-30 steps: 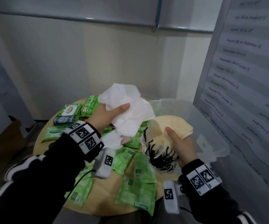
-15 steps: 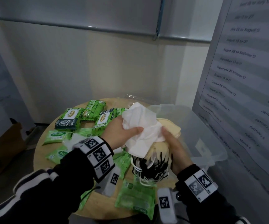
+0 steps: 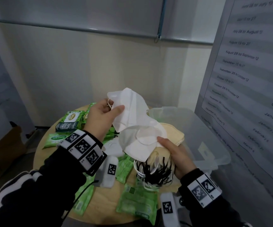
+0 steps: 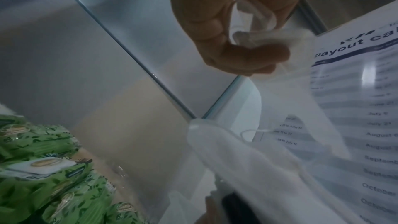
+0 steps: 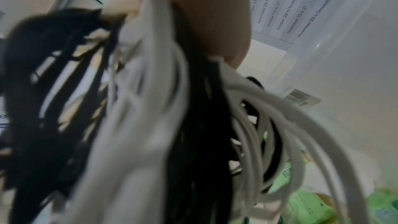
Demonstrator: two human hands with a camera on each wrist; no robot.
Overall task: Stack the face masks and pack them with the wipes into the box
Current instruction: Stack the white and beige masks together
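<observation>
The left hand [image 3: 102, 117] pinches a white folded fabric face mask [image 3: 130, 110] by its upper-left corner, thumb over the front and fingers [image 4: 217, 23] curled behind with a thin ear loop caught between them; the mask hangs down toward 5 o'clock, its lower edge overlapping the bundle below. The right hand [image 3: 176, 154] grips a stack of white and cream face masks [image 3: 150, 141] from the 3 o'clock side, thumb on top; its other fingers are hidden beneath the stack. How many masks the stack holds cannot be made out. A tangle of black and white ear loops [image 3: 153, 174] dangles from the stack's near end and fills the right wrist view, blurred and blocking nearly everything else there.

The clear plastic storage box [image 3: 203, 133] stands at 3 o'clock of the round wooden table [image 3: 99, 213], its near corner behind the right hand; its inside is hard to see through the cloudy wall. Green packets of wipes [image 3: 137, 202] lie scattered on the table from 6 to 11 o'clock, several partly covered by the sleeves and hands. Another white mask [image 3: 113, 148] lies on the table, half hidden behind the left wrist.
</observation>
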